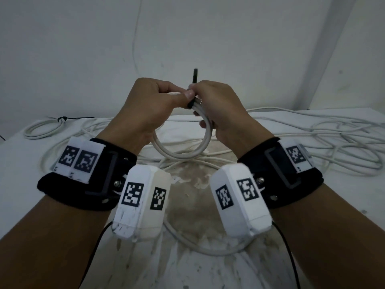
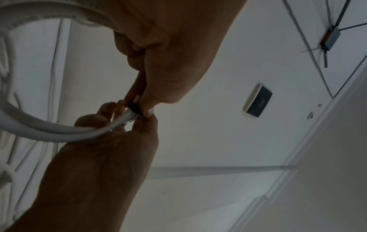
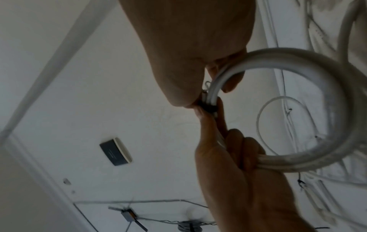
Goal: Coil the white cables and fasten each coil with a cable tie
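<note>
Head view: left hand [image 1: 152, 101] and right hand [image 1: 218, 105] pinch black cable tie [image 1: 194, 80] round held coil [image 1: 187, 147] | tie apparently being cinched | beyond grip, one tied coil [image 1: 41, 130] done | loose cables [image 1: 343, 138] remain

Hidden at the pinch
The black cable tie [image 1: 191, 101] mostly vanishes behind both thumbs; the white coil [image 1: 205, 140] passes behind the right hand [image 1: 224, 109].

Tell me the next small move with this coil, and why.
Probably pull the tie's free tail to cinch it. The black cable tie already wraps the coil, both hands pinch at that spot, left hand and right hand, and the tail sticks up, uncinched as far as I can tell.
</note>
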